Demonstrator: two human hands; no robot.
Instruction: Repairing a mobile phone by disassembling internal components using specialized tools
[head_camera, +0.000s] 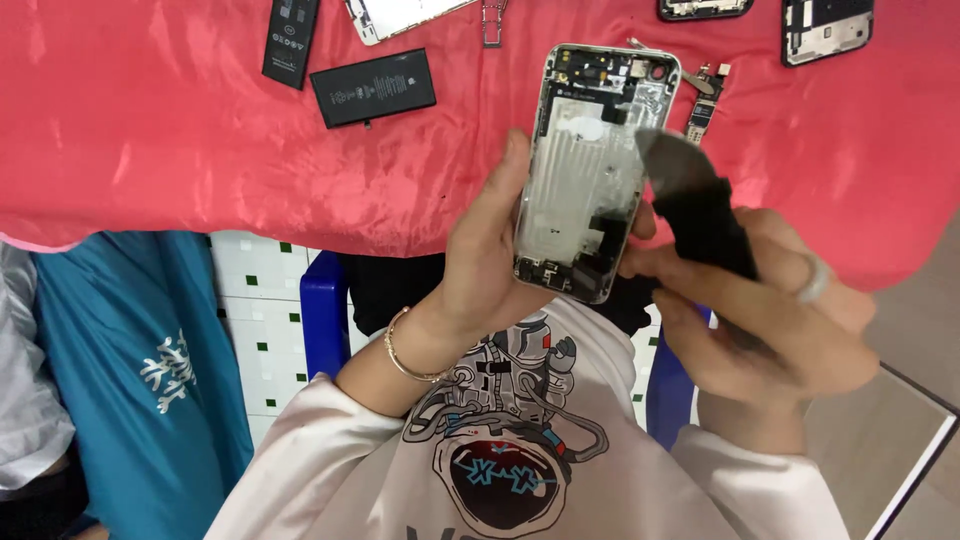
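Observation:
My left hand (485, 255) grips an opened phone housing (590, 170), a silver shell with its inner parts exposed, held upright over the edge of a red cloth (180, 150). My right hand (770, 310), with a ring on one finger, holds a black flat-bladed prying tool (695, 205). The tool's grey tip rests at the housing's right edge. A thin bracelet sits on my left wrist.
On the red cloth lie two black phone batteries (372, 88) (291, 40), a white screen panel (395, 15), a small circuit board (705, 105) and two more phone shells (828, 28) at the top. A blue chair (325, 310) and another person's blue garment (140, 380) are to the left.

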